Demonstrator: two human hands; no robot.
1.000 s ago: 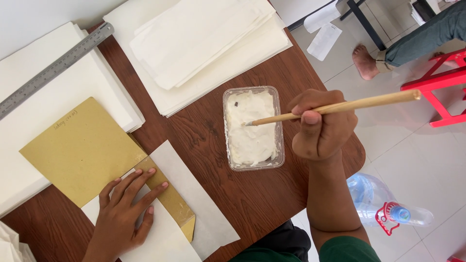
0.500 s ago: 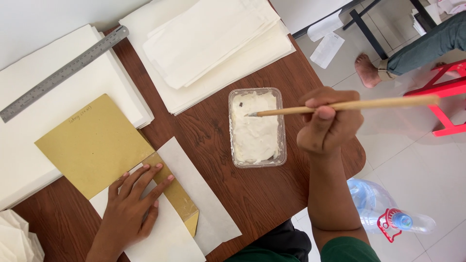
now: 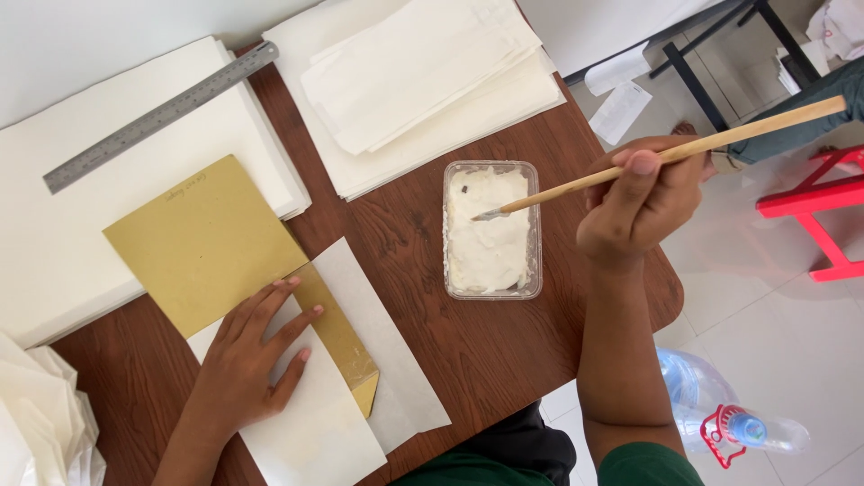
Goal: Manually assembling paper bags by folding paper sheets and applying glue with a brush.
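At the far left lies a thick stack of white sheets (image 3: 81, 225), and a steel ruler (image 3: 162, 117) rests slantwise across its upper part. Just right of that, a gold card (image 3: 202, 238) overlaps the stack's edge and runs down onto the brown table (image 3: 432, 333). My left hand (image 3: 243, 360) lies flat with the fingers spread and unclenched, gripping nothing, pressing a folded white sheet (image 3: 315, 423) down over the lower corner of the card. A strip of gold shows along the fold, ending in a point near the table's front edge. I see no wet paste on that sheet, so I judge the folding is set up and the gluing of this piece is not yet done.

Further right, a second pile of white papers (image 3: 423, 81) fills the top of the table. Below it stands a clear plastic tub (image 3: 490, 229) full of white paste, scraped thin in one upper corner. The tip of my wooden brush (image 3: 666, 155) sits right at the paste surface near the tub's upper middle, so I judge I am loading it. My right hand (image 3: 639, 207) is clenched around the brush handle, thumb on top, held over the table's right edge, well apart from the folded sheet

On the floor at the right lie a plastic water bottle (image 3: 720, 414) and part of a red frame (image 3: 819, 216)
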